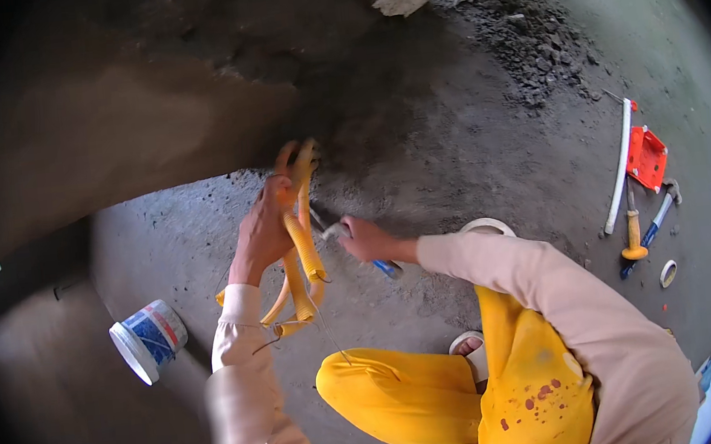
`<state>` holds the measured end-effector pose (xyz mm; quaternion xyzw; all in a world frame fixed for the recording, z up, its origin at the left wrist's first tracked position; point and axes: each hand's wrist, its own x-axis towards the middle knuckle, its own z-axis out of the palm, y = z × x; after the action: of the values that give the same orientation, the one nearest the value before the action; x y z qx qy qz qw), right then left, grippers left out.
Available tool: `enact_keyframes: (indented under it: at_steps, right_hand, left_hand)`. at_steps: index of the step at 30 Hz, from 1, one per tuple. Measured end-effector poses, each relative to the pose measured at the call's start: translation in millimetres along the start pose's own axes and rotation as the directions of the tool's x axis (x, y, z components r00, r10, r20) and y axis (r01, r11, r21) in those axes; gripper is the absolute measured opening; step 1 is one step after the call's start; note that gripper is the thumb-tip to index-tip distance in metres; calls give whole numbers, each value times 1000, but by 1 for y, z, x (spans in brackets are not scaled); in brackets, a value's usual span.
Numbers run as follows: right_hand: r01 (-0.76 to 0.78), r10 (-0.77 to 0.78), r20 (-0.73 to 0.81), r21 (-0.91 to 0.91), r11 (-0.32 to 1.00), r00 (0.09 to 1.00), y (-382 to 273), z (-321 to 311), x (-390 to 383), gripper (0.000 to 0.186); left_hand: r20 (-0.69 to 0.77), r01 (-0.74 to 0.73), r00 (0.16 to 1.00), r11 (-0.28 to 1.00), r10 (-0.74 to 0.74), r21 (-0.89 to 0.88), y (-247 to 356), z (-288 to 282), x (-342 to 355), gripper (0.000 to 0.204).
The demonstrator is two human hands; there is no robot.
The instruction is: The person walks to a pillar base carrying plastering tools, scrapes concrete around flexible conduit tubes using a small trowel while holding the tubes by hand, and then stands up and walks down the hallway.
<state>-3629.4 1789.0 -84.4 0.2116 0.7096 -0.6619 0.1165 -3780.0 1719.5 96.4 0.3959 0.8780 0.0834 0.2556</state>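
Note:
My left hand (264, 231) is closed around a bundle of yellow corrugated conduits (305, 248) rising against the lower edge of the wall. Thin wires stick out of the conduits' loose lower ends, and their upper ends are blurred. Just to the right, my right hand (367, 240) grips a hammer (389, 268) close to its grey metal head; the blue handle points down below my fist. A thin grey rod (317, 219) shows between the hammer head and the conduits; what holds it is hidden.
A white and blue bucket (162, 333) lies tipped at the left. On the right are a red plastic box (647, 158), a white tube (620, 164), a yellow-handled tool (633, 238), another hammer (659, 218) and a tape roll (668, 273). Rubble (540, 50) covers the far floor.

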Motion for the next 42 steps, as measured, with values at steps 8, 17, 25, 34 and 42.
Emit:
enact_keyframes:
  at_steps: [8,17,25,34,42]
  right_hand:
    - [-76,98,176,-128,989,980,18,-155,0,45]
    - [-47,38,-30,-365,930,999,1,-269,-55,38]
    - [-54,118,245,-253,966,962,45,-267,-37,38]
    - [-1,-62,-230,-266,964,971,39,-398,-60,38]
    - [18,-29,-360,-34,999,932,28,-365,-57,31]
  left_hand:
    - [-86,-20,996,999,16,-49,-10,17,-28,58]
    - [-284,114,951,993,-121,-42,53,74,-13,75]
    - [-178,153,968,980,-175,-130,82,15,-32,72]
    - [-620,-100,683,791,-387,-603,75,-22,-125,60]
    - [-470,-62,508,513,-722,-856,63,58,-198,46]
